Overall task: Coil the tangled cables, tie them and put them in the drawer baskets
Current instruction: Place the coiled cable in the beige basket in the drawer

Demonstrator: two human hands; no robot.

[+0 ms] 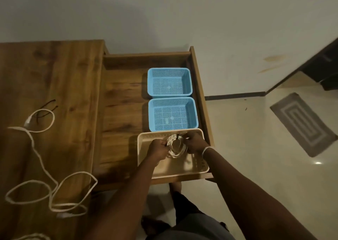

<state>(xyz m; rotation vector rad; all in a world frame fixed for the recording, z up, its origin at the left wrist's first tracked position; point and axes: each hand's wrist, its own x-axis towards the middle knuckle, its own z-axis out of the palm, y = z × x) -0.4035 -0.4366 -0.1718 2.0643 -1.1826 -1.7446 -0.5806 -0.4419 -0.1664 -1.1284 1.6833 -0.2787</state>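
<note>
A coiled white cable (176,146) with a dark tie at its top is held over the beige basket (199,168), the nearest one in the open drawer. My left hand (158,147) grips the coil's left side. Gripping its right side is my right hand (194,142), whose fingers pinch near the tie. Two blue baskets (170,81) (172,114) stand behind the beige one with nothing in them. A long loose white cable (39,157) sprawls in loops over the wooden tabletop at the left, and a thin dark tie (46,109) lies beside its far end.
The wooden drawer (120,100) is pulled out to the right of the tabletop (49,71), its left half bare. A grey mat (303,124) lies on the tiled floor at the right. My legs stand below the drawer front.
</note>
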